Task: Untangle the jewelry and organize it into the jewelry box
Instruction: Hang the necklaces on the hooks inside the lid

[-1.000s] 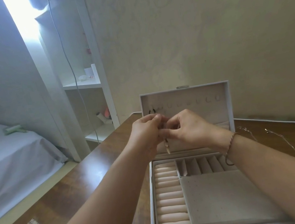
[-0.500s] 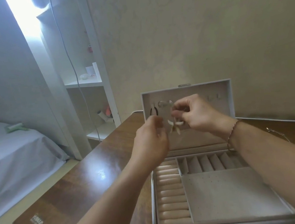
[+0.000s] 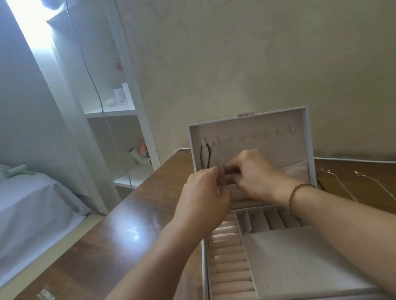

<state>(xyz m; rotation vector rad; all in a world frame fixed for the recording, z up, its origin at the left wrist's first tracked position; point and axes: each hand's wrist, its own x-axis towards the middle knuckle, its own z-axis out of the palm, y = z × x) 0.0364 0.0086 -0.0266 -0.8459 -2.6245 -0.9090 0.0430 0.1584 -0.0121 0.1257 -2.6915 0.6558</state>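
The left hand (image 3: 204, 199) and the right hand (image 3: 257, 172) meet fingertip to fingertip in front of the raised lid of the white rectangular jewelry box (image 3: 310, 136). Both have their fingers curled into a narrow pinch on a thin pale piece of jewelry (image 3: 222, 169), too blurred to identify, which seems to run up toward the row of small hooks inside the lid. The right wrist wears a thin beaded bracelet (image 3: 296, 188).

Just left of the hands, a dark cord necklace (image 3: 205, 156) hangs from the leftmost hook. The hands and forearms cover the lid's lower pocket and part of the box's tray, where beige ring rolls (image 3: 229, 268), a row of narrow slots (image 3: 268, 219) and a flat perforated panel (image 3: 300, 259) show.

The box sits on a glossy brown wooden surface (image 3: 110, 257). To the right of the box, two thin silver chains (image 3: 376, 190) lie stretched on that surface, apart from each other.

Further left stand a white shelf unit (image 3: 117, 112) with small items, a hanging grey cable (image 3: 94, 87), and a bed with a pale sheet (image 3: 12, 212) carrying a green object (image 3: 17, 170).
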